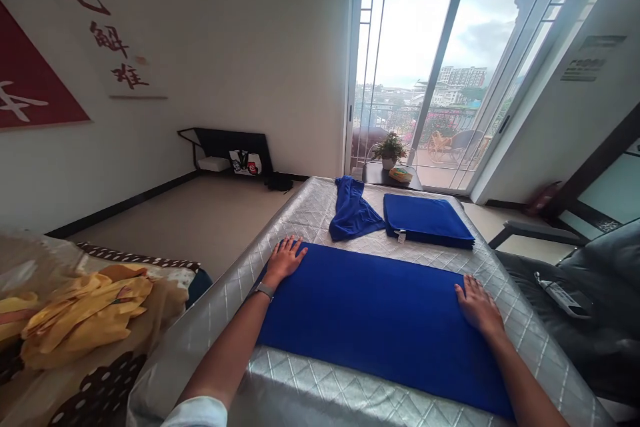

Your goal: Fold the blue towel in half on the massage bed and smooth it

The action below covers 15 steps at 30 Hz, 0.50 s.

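A blue cloth (380,320), smooth and folded into a long rectangle, lies across the silver quilted cover (310,370) in front of me. My left hand (286,259) rests flat on its far left corner, fingers spread, with a band on the wrist. On its far right corner lies my right hand (480,303), palm down and fingers stretched out. Beyond the cloth, a stack of folded blue cloths (427,219) with a white tag sits at the right. Beside that stack is a crumpled blue cloth (354,210).
Yellow fabric (93,310) is heaped at the left on a brown dotted cover. To the right, a black sofa (540,280) holds a white device (563,297). A potted plant (390,150) stands on a small table before the glass door.
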Available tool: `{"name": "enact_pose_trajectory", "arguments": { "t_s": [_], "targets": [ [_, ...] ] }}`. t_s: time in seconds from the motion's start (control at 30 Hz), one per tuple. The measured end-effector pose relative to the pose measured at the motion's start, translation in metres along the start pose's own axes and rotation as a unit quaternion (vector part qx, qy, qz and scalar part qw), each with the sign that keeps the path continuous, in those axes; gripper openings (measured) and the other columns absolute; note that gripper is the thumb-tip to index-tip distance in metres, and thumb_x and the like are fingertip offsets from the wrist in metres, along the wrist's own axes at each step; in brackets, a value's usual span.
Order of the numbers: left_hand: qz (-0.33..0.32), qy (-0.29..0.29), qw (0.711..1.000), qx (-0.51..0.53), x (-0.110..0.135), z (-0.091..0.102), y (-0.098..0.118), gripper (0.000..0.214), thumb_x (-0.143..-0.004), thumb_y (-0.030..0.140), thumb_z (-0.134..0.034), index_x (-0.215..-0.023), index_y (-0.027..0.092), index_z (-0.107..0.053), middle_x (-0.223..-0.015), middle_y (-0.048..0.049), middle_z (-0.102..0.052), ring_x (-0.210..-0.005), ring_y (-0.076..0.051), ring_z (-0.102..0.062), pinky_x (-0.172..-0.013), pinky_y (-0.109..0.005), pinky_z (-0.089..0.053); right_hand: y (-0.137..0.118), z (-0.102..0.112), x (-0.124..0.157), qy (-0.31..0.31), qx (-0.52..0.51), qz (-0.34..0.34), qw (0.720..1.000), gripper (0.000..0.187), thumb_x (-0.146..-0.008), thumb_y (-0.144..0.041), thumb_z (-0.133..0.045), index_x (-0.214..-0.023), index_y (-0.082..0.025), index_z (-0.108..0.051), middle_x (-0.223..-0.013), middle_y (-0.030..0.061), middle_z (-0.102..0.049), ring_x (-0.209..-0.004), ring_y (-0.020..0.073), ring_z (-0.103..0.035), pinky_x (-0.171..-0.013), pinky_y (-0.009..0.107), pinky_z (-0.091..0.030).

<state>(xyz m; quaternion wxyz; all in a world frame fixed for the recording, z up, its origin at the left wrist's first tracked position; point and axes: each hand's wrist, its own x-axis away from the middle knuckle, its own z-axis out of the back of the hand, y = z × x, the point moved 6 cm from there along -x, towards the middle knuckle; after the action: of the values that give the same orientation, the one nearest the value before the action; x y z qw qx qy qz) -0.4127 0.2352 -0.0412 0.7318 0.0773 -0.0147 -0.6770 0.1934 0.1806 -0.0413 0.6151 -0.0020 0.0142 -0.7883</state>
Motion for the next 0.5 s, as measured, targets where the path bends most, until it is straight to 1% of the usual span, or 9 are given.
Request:
{"name": "enact_pose_trajectory", "arguments": {
  "t_s": [0.07,0.13,0.2,0.23,0.27,0.33,0.4,0.43,0.5],
  "targets": [
    [-0.002,0.012,1.0,0.003,0.001,0.0,0.003,0.066,-0.102,0.06,-0.026,-0.158,0.024,-0.034,-0.166,-0.0079,-0.028,-0.153,-0.029,-0.022,-0.125,-0.052,-0.013,0.0,0.004,-0.001,-0.014,0.015,-0.008,1.0,0.074,-0.098,-0.045,-0.011,-0.159,-0.006,-0.023,-0.167,0.0104,-0.022,-0.153,0.0242,-0.02,-0.124,0.045,-0.019],
    [-0.003,0.016,1.0,0.002,0.002,-0.001,0.006,0.066,-0.102,0.06,-0.026,-0.157,0.024,-0.035,-0.165,-0.0086,-0.029,-0.153,-0.029,-0.022,-0.125,-0.051,-0.014,-0.006,0.011,-0.001,-0.026,0.04,-0.026,0.999,0.07,-0.099,-0.04,-0.013,-0.158,-0.006,-0.027,-0.166,0.011,-0.025,-0.152,0.0272,-0.023,-0.123,0.049,-0.019],
    [-0.004,0.021,1.0,-0.004,0.002,-0.001,0.006,0.067,-0.103,0.061,-0.025,-0.157,0.024,-0.035,-0.165,-0.0086,-0.029,-0.153,-0.029,-0.023,-0.125,-0.051,-0.014,-0.027,0.023,0.001,-0.013,0.067,-0.032,0.997,0.065,-0.099,-0.031,-0.015,-0.155,-0.005,-0.035,-0.165,0.0128,-0.029,-0.151,0.0293,-0.026,-0.122,0.051,-0.018],
    [-0.003,0.024,1.0,-0.007,0.002,-0.001,0.006,0.066,-0.103,0.061,-0.024,-0.157,0.024,-0.035,-0.165,-0.0085,-0.029,-0.153,-0.029,-0.023,-0.125,-0.051,-0.014,-0.046,0.03,0.004,0.002,0.074,-0.017,0.997,0.064,-0.099,-0.027,-0.016,-0.154,-0.004,-0.037,-0.163,0.014,-0.032,-0.151,0.0293,-0.027,-0.123,0.05,-0.017],
    [-0.003,0.025,1.0,-0.009,0.002,-0.001,0.006,0.066,-0.103,0.061,-0.024,-0.157,0.025,-0.035,-0.165,-0.0082,-0.03,-0.153,-0.029,-0.023,-0.125,-0.051,-0.014,-0.07,0.036,0.008,0.021,0.075,0.01,0.997,0.063,-0.098,-0.024,-0.016,-0.153,-0.004,-0.039,-0.162,0.0148,-0.033,-0.151,0.0286,-0.027,-0.123,0.048,-0.016],
    [-0.005,0.024,1.0,-0.01,0.001,-0.001,0.005,0.066,-0.103,0.06,-0.024,-0.157,0.025,-0.035,-0.165,-0.0078,-0.03,-0.153,-0.03,-0.024,-0.124,-0.052,-0.015,-0.131,0.041,0.02,0.037,0.05,0.095,0.994,0.061,-0.1,-0.026,-0.017,-0.154,-0.006,-0.039,-0.161,0.0143,-0.036,-0.151,0.0263,-0.028,-0.123,0.044,-0.015],
    [-0.005,0.02,1.0,-0.01,0.001,0.0,0.004,0.065,-0.103,0.059,-0.024,-0.157,0.025,-0.035,-0.165,-0.0076,-0.03,-0.152,-0.03,-0.024,-0.124,-0.052,-0.016,-0.194,0.039,0.033,0.021,0.006,0.172,0.985,0.061,-0.102,-0.032,-0.019,-0.156,-0.009,-0.036,-0.163,0.0119,-0.034,-0.151,0.0232,-0.026,-0.123,0.041,-0.015],
    [-0.005,0.017,1.0,-0.011,0.002,0.0,0.005,0.064,-0.103,0.059,-0.024,-0.157,0.025,-0.035,-0.165,-0.0075,-0.031,-0.152,-0.03,-0.024,-0.124,-0.052,-0.017,-0.22,0.036,0.039,0.012,-0.018,0.198,0.98,0.062,-0.103,-0.036,-0.019,-0.157,-0.009,-0.034,-0.163,0.0111,-0.032,-0.152,0.0221,-0.024,-0.124,0.04,-0.014],
    [-0.005,0.016,1.0,-0.014,0.002,0.001,0.005,0.063,-0.104,0.057,-0.024,-0.157,0.026,-0.035,-0.165,-0.0071,-0.031,-0.152,-0.029,-0.024,-0.124,-0.052,-0.017,-0.259,0.028,0.047,-0.011,-0.05,0.224,0.973,0.065,-0.104,-0.042,-0.017,-0.158,-0.01,-0.03,-0.165,0.0097,-0.028,-0.153,0.0205,-0.019,-0.124,0.039,-0.012]
  ]
}}
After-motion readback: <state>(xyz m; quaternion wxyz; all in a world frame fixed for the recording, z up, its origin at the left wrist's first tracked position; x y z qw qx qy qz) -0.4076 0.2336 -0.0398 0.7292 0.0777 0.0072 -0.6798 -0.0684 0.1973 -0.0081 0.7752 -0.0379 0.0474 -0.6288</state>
